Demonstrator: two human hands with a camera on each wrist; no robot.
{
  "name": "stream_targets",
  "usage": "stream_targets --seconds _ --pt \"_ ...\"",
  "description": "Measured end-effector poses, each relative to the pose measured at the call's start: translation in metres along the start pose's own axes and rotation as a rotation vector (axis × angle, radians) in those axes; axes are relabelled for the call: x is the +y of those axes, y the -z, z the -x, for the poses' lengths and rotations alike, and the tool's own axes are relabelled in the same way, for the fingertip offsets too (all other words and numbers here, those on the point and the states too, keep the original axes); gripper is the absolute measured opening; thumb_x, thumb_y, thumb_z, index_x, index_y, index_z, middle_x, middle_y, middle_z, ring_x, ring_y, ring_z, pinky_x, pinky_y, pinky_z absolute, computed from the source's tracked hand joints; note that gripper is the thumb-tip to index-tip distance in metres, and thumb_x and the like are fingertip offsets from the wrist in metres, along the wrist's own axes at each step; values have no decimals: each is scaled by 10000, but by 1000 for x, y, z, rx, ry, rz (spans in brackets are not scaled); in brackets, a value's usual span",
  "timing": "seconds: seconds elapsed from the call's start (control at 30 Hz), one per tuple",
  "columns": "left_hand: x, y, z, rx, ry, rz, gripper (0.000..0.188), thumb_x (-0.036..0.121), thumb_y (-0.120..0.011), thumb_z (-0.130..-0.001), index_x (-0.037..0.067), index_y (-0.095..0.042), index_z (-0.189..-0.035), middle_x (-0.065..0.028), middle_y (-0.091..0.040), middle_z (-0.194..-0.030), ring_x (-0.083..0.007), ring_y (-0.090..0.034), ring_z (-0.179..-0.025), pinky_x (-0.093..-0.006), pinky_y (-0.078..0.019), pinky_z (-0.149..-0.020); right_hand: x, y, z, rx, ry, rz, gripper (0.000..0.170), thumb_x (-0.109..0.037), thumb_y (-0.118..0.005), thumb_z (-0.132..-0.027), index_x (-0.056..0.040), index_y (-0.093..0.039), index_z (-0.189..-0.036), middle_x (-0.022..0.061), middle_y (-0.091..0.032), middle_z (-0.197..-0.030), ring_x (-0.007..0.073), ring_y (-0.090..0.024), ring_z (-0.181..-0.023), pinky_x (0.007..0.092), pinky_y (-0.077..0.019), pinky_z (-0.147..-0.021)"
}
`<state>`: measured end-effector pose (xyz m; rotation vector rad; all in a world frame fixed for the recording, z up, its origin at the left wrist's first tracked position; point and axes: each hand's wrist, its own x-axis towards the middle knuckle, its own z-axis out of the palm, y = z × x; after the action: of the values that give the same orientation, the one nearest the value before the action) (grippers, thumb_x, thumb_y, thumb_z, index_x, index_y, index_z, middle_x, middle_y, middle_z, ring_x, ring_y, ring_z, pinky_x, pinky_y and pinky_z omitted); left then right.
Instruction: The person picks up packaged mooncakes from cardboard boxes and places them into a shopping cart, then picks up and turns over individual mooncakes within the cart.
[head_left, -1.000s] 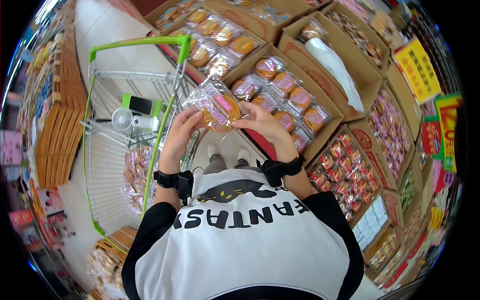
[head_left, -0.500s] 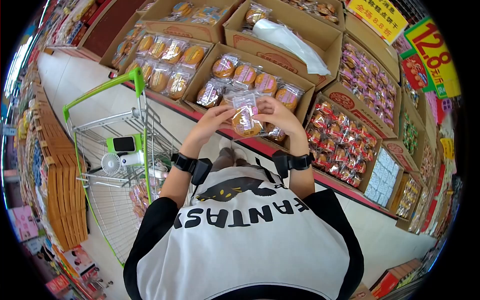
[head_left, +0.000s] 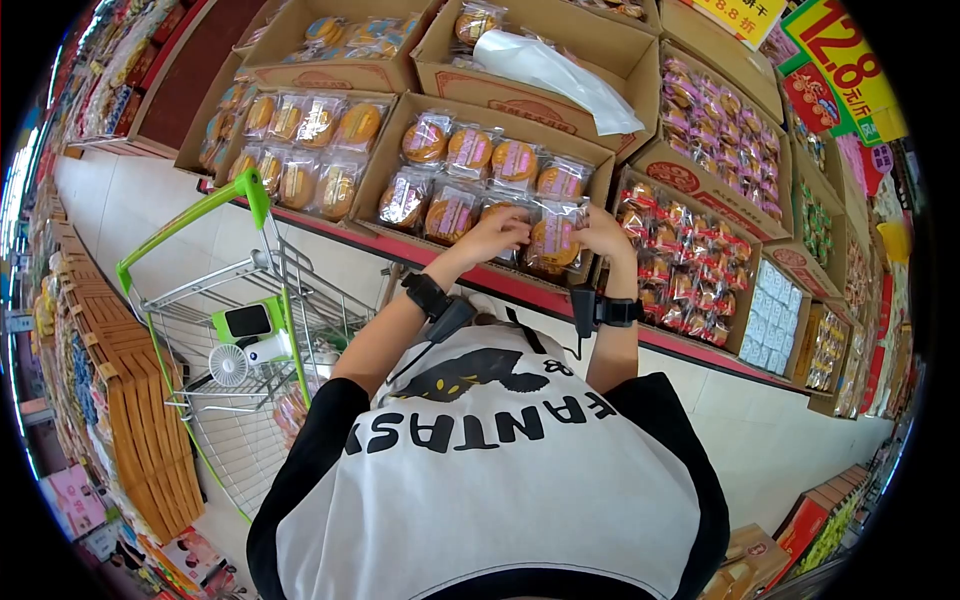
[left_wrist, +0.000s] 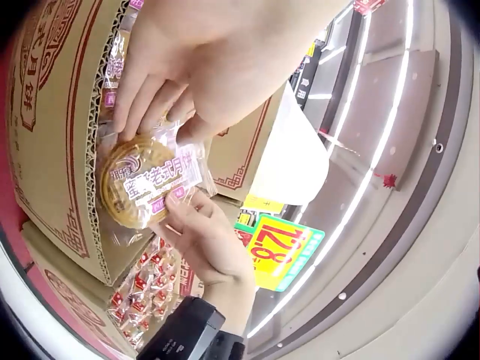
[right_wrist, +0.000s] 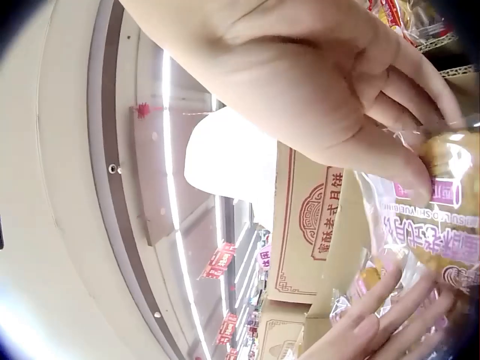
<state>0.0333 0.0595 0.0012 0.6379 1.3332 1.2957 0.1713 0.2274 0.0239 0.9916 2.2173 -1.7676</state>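
A round mooncake in a clear wrapper with purple print stands tilted at the front right corner of an open cardboard box. My right hand pinches its right edge, the thumb lying over the printed face in the right wrist view. My left hand is on the other side, fingers bent toward the wrapper. In the left wrist view that hand has its fingertips right at the mooncake's edge. Several similar wrapped mooncakes lie in rows in the same box.
A green-handled shopping cart stands at the left, with a small white fan and a dark-screened device in it. Red-wrapped snacks fill the box at the right. A white plastic bag lies over the box behind.
Both hands have moved forward from in front of the body, taking the mooncake down to the box. The left hand has come off its edge, while the right hand keeps hold.
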Motion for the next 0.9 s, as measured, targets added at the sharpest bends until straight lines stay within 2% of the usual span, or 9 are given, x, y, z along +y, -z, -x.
stream_targets --seconds 0.1,0.17,0.2,0.27,0.37,0.47,0.57,0.67,0.9 --pt "-2 -1 -3 -138 -13 -112 327 91 -455 -846 16 -407 -1161 -115 -527 -1021 -180 -540 -928 -266 -445 -769 13 -4 -5 111 66 103 440 -21 -614 -638 -14 -466 -1052 46 -558 -755 107 -540 -671 255 -460 -562" --pt "-15 3 -9 -141 -59 -158 300 71 -447 -839 12 -430 -1133 -115 -537 -1011 -177 -551 -897 -269 -440 -768 26 -5 -13 217 23 271 411 -87 -636 -597 33 -517 -972 210 -580 -910 313 -582 -829 344 -457 -714" --pt "-16 4 -10 -147 -58 -157 300 71 -447 -839 12 -430 -1133 -115 -537 -1011 -177 -551 -897 -269 -440 -768 23 -7 -12 220 19 270 411 -87 -636 -597 33 -517 -972 210 -580 -910 313 -582 -829 344 -457 -714" --pt "-16 6 -10 -51 -164 -444 253 44 -443 -826 2 -473 -1073 -108 -558 -967 -167 -559 -861 -270 -438 -759 17 -11 -11 290 -19 450 439 -97 -616 -597 62 -474 -981 273 -551 -907 379 -545 -880 389 -448 -748" --pt "-23 9 -10 3 -229 -491 216 38 -459 -809 -2 -505 -1017 -100 -575 -912 -165 -564 -825 -268 -438 -743 5 -14 -8 262 -170 497 481 -83 -598 -609 90 -396 -1010 306 -535 -908 399 -536 -889 408 -439 -770" --pt "-19 9 -7 21 -262 -526 210 32 -472 -797 1 -509 -1002 -100 -576 -881 -178 -567 -801 -269 -440 -723 21 -23 -14 354 -186 514 574 -74 -676 -579 77 -373 -1042 273 -556 -887 357 -576 -832 361 -477 -658" --pt "-8 6 1 36 -248 -597 209 32 -482 -790 5 -514 -994 -109 -574 -877 -197 -570 -782 -278 -442 -707 12 -28 -10 367 -218 541 647 -75 -674 -586 70 -307 -1099 292 -541 -901 372 -563 -859 370 -473 -687" --pt "-14 7 2 63 -266 -618 201 31 -486 -788 5 -520 -984 -113 -574 -875 -205 -572 -772 -284 -444 -696 0 -29 -3 316 -195 570 515 -53 -561 -631 85 -298 -1052 316 -527 -925 426 -531 -878 425 -443 -754" --pt "-14 10 6 73 -307 -601 204 35 -492 -783 3 -528 -981 -119 -576 -880 -203 -574 -769 -288 -448 -690 5 -32 -4 315 -218 544 500 -58 -559 -644 75 -291 -1046 318 -526 -914 433 -525 -881 429 -439 -754"
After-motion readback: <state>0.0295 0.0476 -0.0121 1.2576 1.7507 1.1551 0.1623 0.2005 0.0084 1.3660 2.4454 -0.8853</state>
